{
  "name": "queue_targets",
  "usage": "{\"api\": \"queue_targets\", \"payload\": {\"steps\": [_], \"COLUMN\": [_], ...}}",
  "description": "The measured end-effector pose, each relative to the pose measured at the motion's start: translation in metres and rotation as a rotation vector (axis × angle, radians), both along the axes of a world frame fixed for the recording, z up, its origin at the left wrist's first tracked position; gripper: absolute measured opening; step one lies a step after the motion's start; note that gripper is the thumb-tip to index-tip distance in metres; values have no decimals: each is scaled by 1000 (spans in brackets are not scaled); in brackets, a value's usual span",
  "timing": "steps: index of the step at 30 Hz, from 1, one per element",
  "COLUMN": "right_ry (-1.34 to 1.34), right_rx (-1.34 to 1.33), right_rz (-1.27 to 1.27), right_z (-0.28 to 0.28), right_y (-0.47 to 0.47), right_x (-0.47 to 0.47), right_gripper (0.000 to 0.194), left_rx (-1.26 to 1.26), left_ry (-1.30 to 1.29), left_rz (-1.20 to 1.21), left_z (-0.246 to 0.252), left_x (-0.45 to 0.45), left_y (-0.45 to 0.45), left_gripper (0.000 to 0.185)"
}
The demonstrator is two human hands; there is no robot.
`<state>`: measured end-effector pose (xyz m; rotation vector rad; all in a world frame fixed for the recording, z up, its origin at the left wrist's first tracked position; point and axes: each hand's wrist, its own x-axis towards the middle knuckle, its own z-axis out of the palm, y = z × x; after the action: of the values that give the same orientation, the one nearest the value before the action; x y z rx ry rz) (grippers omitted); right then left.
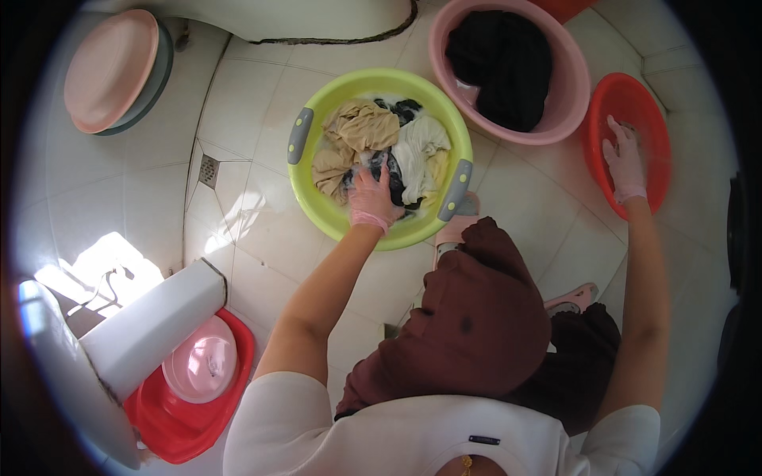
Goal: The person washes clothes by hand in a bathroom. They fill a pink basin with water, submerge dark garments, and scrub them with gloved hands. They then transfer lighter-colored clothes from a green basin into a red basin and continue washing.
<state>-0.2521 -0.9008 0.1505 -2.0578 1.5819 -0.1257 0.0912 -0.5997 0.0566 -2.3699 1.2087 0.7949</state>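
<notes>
My left hand (372,199), in a thin pinkish glove, rests on wet black cloth (390,172) in a lime-green basin (324,223) with grey handles. Its fingertips are partly lost in suds and fabric, so I cannot tell whether they grip the cloth. Around it in the foamy water lie beige cloth (363,126), white cloth (419,149) and a bit of pale yellow cloth (439,169). Off to the right, my right hand (625,157), gloved the same way, reaches into a red basin (658,172) with its fingers apart. What lies under those fingers is unclear.
A pink basin (568,122) holding black cloth (506,65) stands behind, between the two. A floor drain (208,171) is at left. Stacked basins (113,71) lean at upper left; a red basin (178,431) with a pink bowl (201,360) sits lower left, beside a white pedestal (155,321).
</notes>
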Motion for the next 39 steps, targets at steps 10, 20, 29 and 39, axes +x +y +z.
{"api": "queue_targets", "payload": {"steps": [10,20,29,39], "right_ry": [6,45,-1,99], "right_rx": [20,9,106,-30], "right_rz": [123,133,164,412], "right_z": [-7,-21,-12,-15], "right_y": [14,42,53,69], "right_x": [-39,-48,-22,10], "right_gripper": [44,44,40,38], "left_rx": [-745,-566,-462,-498], "left_ry": [747,685,266,329], "left_rz": [692,458,199,95], "left_z": [26,66,41,23], "left_x": [121,165,110,-11], "left_y": [9,-9,-17,-2], "left_gripper": [64,73,91,74]}}
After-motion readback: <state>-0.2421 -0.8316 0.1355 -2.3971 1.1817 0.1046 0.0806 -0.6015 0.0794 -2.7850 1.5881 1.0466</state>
